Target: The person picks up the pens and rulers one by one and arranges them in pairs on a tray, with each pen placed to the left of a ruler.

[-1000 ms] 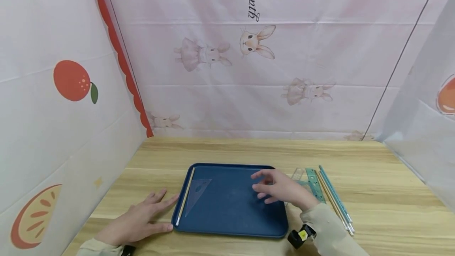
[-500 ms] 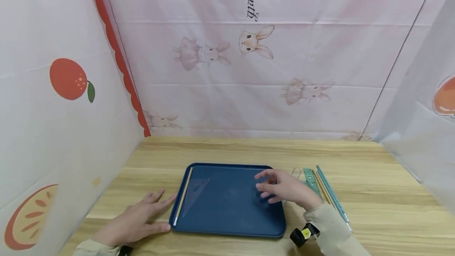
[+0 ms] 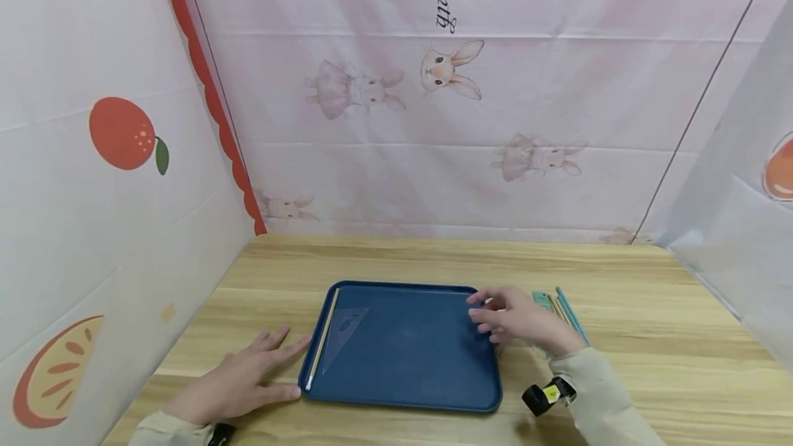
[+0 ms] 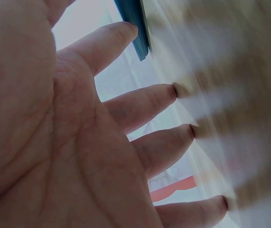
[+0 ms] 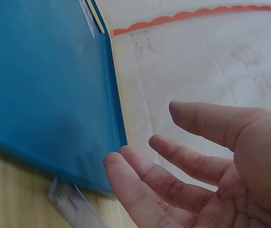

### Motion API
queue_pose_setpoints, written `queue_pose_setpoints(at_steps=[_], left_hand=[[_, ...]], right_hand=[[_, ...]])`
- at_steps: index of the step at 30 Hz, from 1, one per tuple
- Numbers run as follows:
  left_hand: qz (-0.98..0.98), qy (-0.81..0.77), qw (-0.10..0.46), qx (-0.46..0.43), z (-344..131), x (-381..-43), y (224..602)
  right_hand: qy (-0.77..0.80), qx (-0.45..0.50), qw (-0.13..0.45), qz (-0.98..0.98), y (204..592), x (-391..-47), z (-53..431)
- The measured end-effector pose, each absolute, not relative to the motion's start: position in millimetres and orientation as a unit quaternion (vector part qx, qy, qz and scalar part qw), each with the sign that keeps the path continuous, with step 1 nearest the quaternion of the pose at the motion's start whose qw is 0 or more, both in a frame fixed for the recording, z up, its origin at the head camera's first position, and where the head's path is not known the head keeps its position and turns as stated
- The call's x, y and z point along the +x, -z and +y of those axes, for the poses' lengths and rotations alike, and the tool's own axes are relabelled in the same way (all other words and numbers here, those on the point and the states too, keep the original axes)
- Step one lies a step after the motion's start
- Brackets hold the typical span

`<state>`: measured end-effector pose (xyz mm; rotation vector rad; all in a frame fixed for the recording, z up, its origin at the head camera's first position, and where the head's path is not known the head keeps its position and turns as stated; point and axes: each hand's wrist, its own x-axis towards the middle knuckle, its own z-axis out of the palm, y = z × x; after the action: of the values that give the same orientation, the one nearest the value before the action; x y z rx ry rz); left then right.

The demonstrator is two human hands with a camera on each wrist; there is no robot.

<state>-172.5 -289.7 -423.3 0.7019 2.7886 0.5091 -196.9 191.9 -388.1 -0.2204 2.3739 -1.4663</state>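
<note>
A dark blue tray lies on the table. Along its left side is a natural-wood pencil with a white end, beside a clear set square. My left hand rests on the table with fingers spread, index fingertip and thumb at the tray's left edge. Above the tray's right rim hovers my right hand, fingers loosely bent and holding nothing. The right wrist view shows a clear plastic piece by the tray's edge, under that hand.
Right of the tray lie a green ruler with cut-outs, wooden pencils and blue pencils, partly hidden by my right arm. A rabbit-print cloth hangs behind the wooden table; a fruit-print cloth hangs at the left.
My right hand has shifted right, from over the tray's right part to its right rim, covering more of the ruler and pencils. The left hand keeps its place.
</note>
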Motion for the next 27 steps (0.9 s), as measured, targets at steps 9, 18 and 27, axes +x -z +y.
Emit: queue_pose_setpoints(at_steps=[9,18,27], left_hand=[[0.950,-0.173,0.110,0.234,-291.4,-173.0,421.0],[0.950,-0.172,0.115,0.235,-290.7,-173.7,420.6],[0.949,-0.167,0.109,0.244,-289.2,-174.3,424.1]], right_hand=[[0.495,-0.082,0.150,0.852,385.3,-206.5,212.3],[0.498,-0.069,0.140,0.853,379.4,-207.8,249.8],[0.478,-0.047,0.129,0.867,380.1,-204.8,280.4]])
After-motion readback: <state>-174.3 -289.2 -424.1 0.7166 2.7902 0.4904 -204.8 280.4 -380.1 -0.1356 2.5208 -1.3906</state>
